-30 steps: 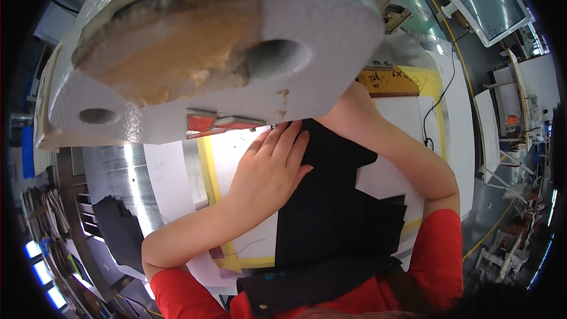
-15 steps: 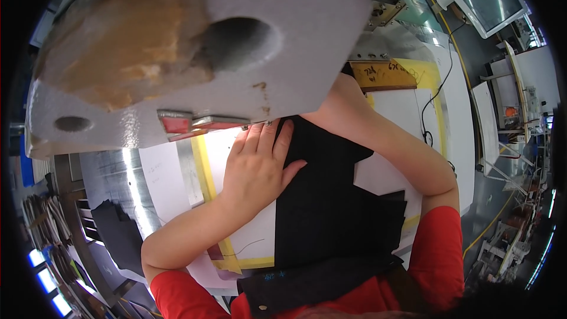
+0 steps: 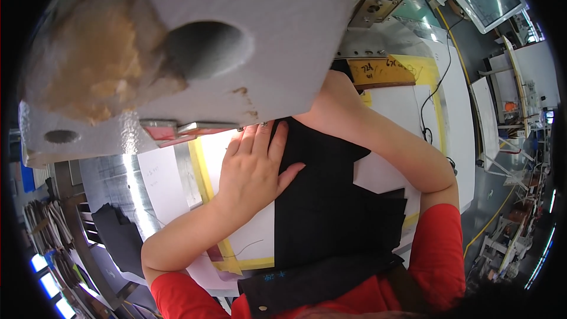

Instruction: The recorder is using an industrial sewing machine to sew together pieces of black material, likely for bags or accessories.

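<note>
Head camera: the person's left hand (image 3: pixel 251 171) and right hand (image 3: pixel 323 101) work around a black fabric panel (image 3: pixel 328 218) beneath a white machine head (image 3: pixel 283 41).
Black panel's place: on a white sheet edged with yellow tape (image 3: pixel 257 263), its left edge by the left hand, its far end running behind the machine head.
Left hand: flat, palm down, fingers slightly apart and thumb spread over the panel; it rests rather than clasps.
Right hand: mostly behind the machine head; whether it pinches cloth, I cannot tell.
Panel's handling: probably light, limp and soft, its matte face unlikely to be slippery; tugging one corner could skew it.
Where to hold: a flat palm near the left edge seems best, or two spread holds at the notched right edge.
Left rim rack: thin sheets (image 3: pixel 44 215) stand packed together, too small to identify.
Nearby pieces: a second black fabric piece (image 3: pixel 117 230) lies left; a marked yellow-brown block (image 3: pixel 381 75) sits beyond the right forearm (image 3: pixel 390 136).
</note>
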Demonstrator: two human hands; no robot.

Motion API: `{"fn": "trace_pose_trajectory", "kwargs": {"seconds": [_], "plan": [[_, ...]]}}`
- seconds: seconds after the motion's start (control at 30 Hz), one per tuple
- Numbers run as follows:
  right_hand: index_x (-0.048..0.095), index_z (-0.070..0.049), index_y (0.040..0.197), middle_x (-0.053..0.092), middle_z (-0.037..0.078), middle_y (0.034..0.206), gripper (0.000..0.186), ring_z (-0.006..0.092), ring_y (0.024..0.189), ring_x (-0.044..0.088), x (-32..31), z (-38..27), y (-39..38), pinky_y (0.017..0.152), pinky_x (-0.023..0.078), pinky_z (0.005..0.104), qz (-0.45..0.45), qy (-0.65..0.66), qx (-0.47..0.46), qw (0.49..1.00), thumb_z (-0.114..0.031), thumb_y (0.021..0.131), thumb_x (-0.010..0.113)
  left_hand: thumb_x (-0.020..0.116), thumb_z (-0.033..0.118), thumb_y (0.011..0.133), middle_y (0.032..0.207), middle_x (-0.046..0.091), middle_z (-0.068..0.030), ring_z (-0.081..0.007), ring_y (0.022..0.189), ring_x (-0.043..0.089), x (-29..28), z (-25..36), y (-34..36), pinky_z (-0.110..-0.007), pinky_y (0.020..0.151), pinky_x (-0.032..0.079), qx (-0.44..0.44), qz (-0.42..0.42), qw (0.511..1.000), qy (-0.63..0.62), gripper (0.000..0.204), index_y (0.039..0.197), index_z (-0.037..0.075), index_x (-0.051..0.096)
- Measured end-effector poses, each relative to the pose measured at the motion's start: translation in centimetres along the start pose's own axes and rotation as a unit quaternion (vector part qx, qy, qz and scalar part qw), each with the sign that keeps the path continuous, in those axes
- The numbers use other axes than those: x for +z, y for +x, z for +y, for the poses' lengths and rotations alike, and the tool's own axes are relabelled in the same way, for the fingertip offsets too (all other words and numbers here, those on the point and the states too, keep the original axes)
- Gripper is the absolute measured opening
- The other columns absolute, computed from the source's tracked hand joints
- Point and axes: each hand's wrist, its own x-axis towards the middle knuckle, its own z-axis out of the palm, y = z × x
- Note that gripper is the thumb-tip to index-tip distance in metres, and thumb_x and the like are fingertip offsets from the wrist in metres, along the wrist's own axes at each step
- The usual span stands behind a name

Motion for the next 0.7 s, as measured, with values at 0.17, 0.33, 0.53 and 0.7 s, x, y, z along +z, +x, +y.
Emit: {"fn": "trace_pose_trajectory", "kwargs": {"seconds": [0.17, 0.33, 0.53, 0.7], "plan": [[0.063, -0.006, 0.065, 0.061, 0.011, 0.059, 0.019, 0.0299, 0.058, 0.063, 0.1, 0.1, 0.0, 0.055, 0.050, 0.0400, 0.019, 0.001, -0.024, 1.000, -0.021, 0.076, 0.066, 0.070, 0.045, 0.078, 0.141, 0.043, -0.0185, -0.0379, 0.116, 0.053, 0.2, 0.1, 0.0, -0.045, 0.098, 0.041, -0.007, 0.004, 1.000, -0.011, 0.069, 0.127, -0.001, 0.052], [0.063, -0.005, 0.066, 0.061, 0.011, 0.059, 0.021, 0.0301, 0.058, 0.063, -0.2, -0.3, 0.1, 0.056, 0.051, 0.0405, 0.007, -0.020, -0.025, 0.999, -0.023, 0.076, 0.067, 0.071, 0.044, 0.078, 0.141, 0.043, -0.0195, -0.0360, 0.121, 0.050, 0.3, 0.0, 0.0, -0.045, 0.099, 0.039, -0.008, -0.003, 1.000, -0.017, 0.069, 0.126, -0.001, 0.052], [0.064, -0.005, 0.066, 0.061, 0.012, 0.059, 0.022, 0.0297, 0.058, 0.064, -0.3, -0.6, -0.2, 0.056, 0.052, 0.0403, -0.004, -0.033, -0.012, 0.999, -0.024, 0.077, 0.067, 0.071, 0.045, 0.077, 0.137, 0.045, -0.0216, -0.0381, 0.111, 0.055, 0.6, 0.0, 0.1, -0.046, 0.095, 0.043, 0.014, 0.018, 1.000, 0.013, 0.069, 0.126, 0.000, 0.052], [0.064, -0.005, 0.066, 0.061, 0.011, 0.058, 0.028, 0.0296, 0.057, 0.064, -0.8, -1.2, -0.2, 0.055, 0.051, 0.0398, -0.021, -0.042, 0.004, 0.999, -0.029, 0.080, 0.068, 0.072, 0.046, 0.074, 0.135, 0.045, -0.0215, -0.0371, 0.102, 0.057, 0.3, 0.1, 0.3, -0.044, 0.091, 0.045, 0.003, 0.014, 1.000, 0.026, 0.070, 0.125, 0.001, 0.053]]}}
